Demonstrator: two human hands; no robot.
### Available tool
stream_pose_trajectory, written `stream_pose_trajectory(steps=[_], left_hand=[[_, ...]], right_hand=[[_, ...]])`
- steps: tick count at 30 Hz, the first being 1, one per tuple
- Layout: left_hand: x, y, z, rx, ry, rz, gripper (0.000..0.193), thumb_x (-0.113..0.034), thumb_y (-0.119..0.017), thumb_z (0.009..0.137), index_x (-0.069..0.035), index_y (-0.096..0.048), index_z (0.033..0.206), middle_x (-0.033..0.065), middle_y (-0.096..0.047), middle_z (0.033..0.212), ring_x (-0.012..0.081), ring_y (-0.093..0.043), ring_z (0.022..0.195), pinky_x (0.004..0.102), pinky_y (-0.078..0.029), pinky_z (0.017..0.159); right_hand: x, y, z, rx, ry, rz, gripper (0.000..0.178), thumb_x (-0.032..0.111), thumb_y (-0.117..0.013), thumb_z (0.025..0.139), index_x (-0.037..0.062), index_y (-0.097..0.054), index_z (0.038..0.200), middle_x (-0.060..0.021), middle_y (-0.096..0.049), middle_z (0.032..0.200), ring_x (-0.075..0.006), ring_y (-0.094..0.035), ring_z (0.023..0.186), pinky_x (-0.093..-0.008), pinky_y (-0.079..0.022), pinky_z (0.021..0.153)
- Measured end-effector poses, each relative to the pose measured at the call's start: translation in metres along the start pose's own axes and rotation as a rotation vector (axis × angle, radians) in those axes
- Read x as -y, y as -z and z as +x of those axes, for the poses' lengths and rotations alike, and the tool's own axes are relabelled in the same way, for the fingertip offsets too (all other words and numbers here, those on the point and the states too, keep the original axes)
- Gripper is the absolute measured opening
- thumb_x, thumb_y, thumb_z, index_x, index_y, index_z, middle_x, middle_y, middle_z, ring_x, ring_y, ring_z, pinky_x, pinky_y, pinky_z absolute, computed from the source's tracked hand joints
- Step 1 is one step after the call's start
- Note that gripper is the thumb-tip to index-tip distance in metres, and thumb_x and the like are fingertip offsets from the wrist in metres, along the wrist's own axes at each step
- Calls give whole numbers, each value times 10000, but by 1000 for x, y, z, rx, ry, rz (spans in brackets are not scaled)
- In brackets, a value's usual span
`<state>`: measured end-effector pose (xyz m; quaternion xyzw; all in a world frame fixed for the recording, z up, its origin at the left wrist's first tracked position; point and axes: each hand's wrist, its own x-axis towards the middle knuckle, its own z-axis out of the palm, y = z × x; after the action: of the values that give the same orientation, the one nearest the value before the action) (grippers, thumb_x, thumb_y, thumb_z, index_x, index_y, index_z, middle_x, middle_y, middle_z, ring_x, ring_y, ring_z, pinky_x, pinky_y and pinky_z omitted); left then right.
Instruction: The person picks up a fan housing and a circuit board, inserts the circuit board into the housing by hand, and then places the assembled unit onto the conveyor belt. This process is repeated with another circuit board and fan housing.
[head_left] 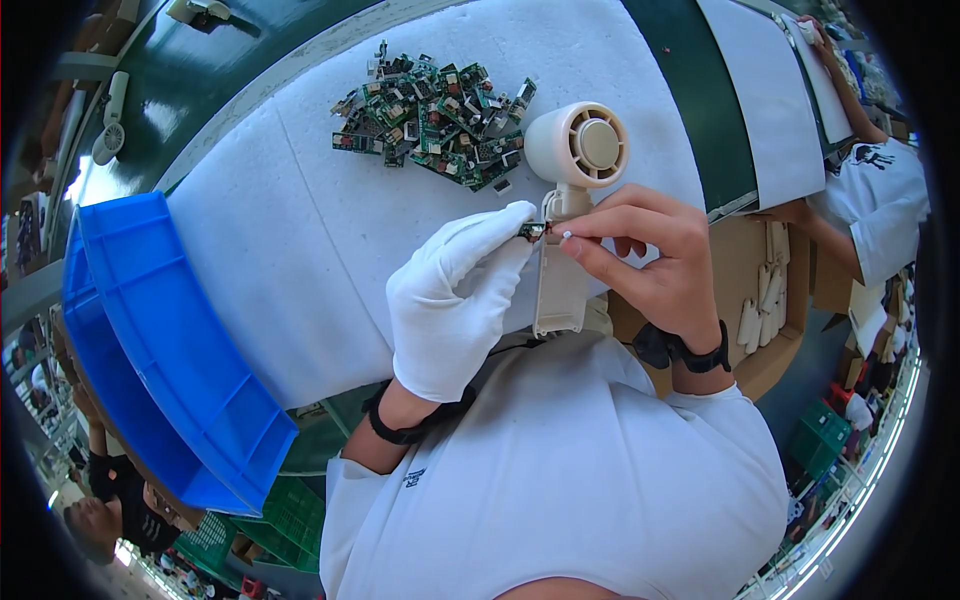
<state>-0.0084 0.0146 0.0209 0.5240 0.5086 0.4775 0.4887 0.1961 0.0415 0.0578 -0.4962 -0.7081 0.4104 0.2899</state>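
Note:
My left hand (450, 300), in a white glove, pinches a small green circuit board (531, 230) between thumb and forefinger. Close beside it, the bare fingertips of my right hand (655, 255) are closed on a tiny white connector (567, 234). A bit of red shows between the two, too small to make out clearly. Under my hands lies a cream handheld fan (560, 290), its round head pointing away from me and its hollow handle toward me. My hands partly hide its neck.
A heap of green circuit boards (430, 115) lies on the white foam sheet (270, 230). At the left stands a blue plastic bin (180, 340). A cardboard box (790, 335) with white parts is at my right. Another fan (110, 125) lies far left. Other people sit on both sides.

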Motion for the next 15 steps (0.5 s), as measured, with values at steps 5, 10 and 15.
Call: stream_pose_trajectory(steps=[5, 10, 15], left_hand=[[3, -1, 3, 3, -129, 94, 341, 49, -730, 856, -61, -733, 1179, 109, -737, 1066, 196, -713, 916, 295, -556, 799], [-1, -3, 5, -25, -215, 186, 324, 39, -737, 850, -64, -736, 1157, 126, -733, 1062, 251, -716, 910, 317, -562, 799], [-4, -6, 3, -82, -393, 360, 300, 29, -742, 845, -63, -738, 1131, 143, -725, 1055, 299, -716, 891, 336, -574, 779]], right_hand=[[-4, -5, 6, -141, 199, -198, 181, 19, -798, 783, 79, -798, 953, -36, -684, 845, -135, -626, 696, -266, -455, 540], [5, -1, 11, -138, 322, -338, 196, 29, -804, 767, 76, -783, 957, -54, -655, 820, -193, -629, 684, -313, -504, 578], [8, 4, 7, -77, 375, -336, 231, 43, -796, 783, 87, -770, 1008, -61, -643, 811, -229, -642, 700, -331, -532, 613]])
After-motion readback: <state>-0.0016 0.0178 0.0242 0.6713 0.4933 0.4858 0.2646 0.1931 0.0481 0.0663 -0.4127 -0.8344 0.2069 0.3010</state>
